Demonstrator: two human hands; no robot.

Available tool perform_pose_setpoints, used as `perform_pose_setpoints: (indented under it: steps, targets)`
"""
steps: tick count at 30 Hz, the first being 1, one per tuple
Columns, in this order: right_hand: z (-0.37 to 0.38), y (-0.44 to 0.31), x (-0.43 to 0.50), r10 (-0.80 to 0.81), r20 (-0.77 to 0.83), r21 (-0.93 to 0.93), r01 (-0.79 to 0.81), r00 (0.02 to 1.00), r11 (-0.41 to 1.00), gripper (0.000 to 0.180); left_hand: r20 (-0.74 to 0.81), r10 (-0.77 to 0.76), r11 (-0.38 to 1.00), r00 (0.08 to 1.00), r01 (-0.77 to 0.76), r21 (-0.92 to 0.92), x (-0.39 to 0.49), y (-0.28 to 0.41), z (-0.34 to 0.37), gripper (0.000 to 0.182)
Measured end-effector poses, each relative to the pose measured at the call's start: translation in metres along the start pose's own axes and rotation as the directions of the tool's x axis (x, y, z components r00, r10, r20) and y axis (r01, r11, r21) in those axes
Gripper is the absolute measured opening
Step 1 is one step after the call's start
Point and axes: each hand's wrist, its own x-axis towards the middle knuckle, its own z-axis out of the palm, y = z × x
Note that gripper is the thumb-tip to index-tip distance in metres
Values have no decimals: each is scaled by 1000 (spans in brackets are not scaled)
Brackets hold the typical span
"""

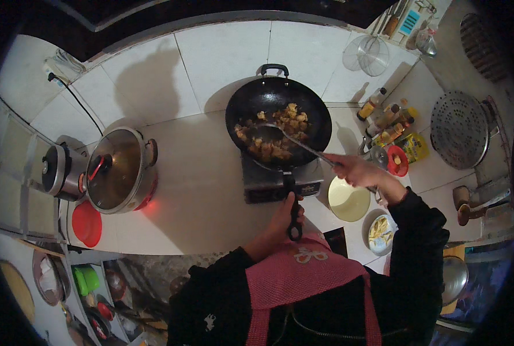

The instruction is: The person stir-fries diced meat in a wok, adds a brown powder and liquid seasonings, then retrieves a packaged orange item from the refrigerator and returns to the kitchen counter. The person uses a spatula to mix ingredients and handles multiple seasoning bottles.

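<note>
A black wok (283, 90) sits on a portable stove (261, 188), with browned chunks of food (293, 119) spread over its bottom. My left hand (283, 213) grips the wok's long black handle (294, 231), which points towards my body. In my right hand (355, 169) is a metal ladle (304, 147). Its bowl lies among the food in the middle of the wok, and its shaft crosses the right rim. What the chunks are, I cannot tell. Below my right forearm stands a pale yellow bowl (347, 203).
Left on the counter are a glass-lidded pot (122, 168), a rice cooker (64, 171) and a red basin (86, 224). Several seasoning bottles (384, 119), a red bowl (397, 161) and a white bowl of pale strips (381, 233) stand right. A perforated metal steamer plate (459, 129) leans there.
</note>
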Motion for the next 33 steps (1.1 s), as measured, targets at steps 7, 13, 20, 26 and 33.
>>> perform_pose_setpoints:
  steps: [7,13,20,26,33]
  targets:
    - [24,55,39,-199,-343,-485,8,918,874,53,40,-9,1000,999,8,25,7,-1,-5,41]
    - [13,28,65,-250,-465,-516,-30,849,856,54,37,25,999,999,-26,20,0,2,-2,41]
    - [24,53,48,-325,-387,-763,-101,863,638,59,68,9,1000,998,-11,29,2,2,-3,42]
    - [1,57,-50,-210,-391,-877,-294,896,379,63,51,12,1000,999,-13,11,3,0,-2,41]
    - [10,49,-77,-169,-338,-835,-212,926,508,62,31,-34,999,999,34,-1,2,0,-4,40]
